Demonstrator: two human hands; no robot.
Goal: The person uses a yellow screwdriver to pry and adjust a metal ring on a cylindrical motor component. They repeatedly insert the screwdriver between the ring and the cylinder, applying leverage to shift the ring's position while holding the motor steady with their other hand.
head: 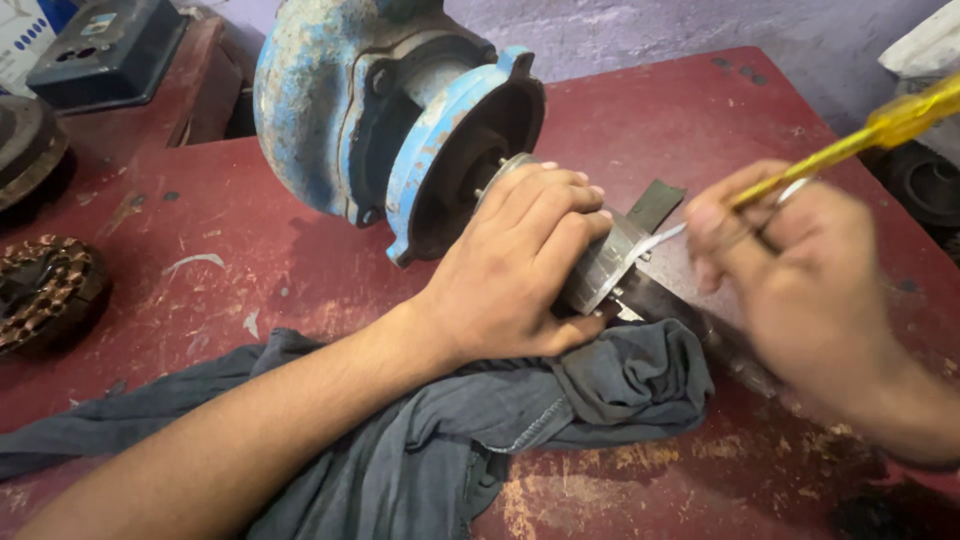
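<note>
Scuffed red table point(250, 250); left hand point(520, 270) grips metal rotor point(605, 265), right hand point(800, 290) w/ screwdriver point(860, 135).

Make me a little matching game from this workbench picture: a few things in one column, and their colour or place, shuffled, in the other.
Things:
1. pump housing
2. screwdriver
3. cloth
4. metal cylinder

Colour or place:
A. yellow see-through handle, in the right hand
B. dark grey, crumpled on the red table
C. worn blue, round opening facing the hands
D. silvery, under the left hand

Pairs: 1-C, 2-A, 3-B, 4-D
</note>
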